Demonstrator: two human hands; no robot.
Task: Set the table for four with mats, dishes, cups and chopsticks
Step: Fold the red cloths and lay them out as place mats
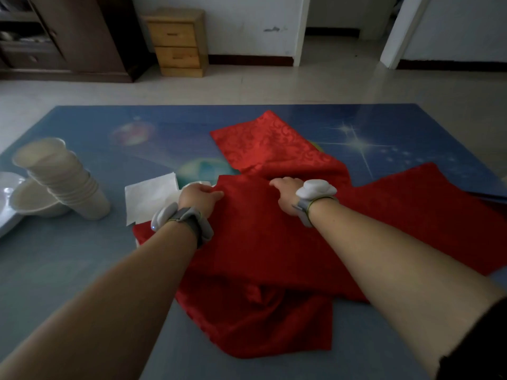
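Hands grip the top red mat (263, 237) at its far edge, left hand (198, 197) and right hand (285, 187) level, mat trailing toward the body.

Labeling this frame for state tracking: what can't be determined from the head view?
- Mat count: the red mats overlap in a pile, so edges hide each other.
- Fingertips of left hand and right hand: curled into the cloth.
- Cup count: the stack of cups is blurred.
- White plate: cut off by the left edge.
- Chopsticks: none visible.
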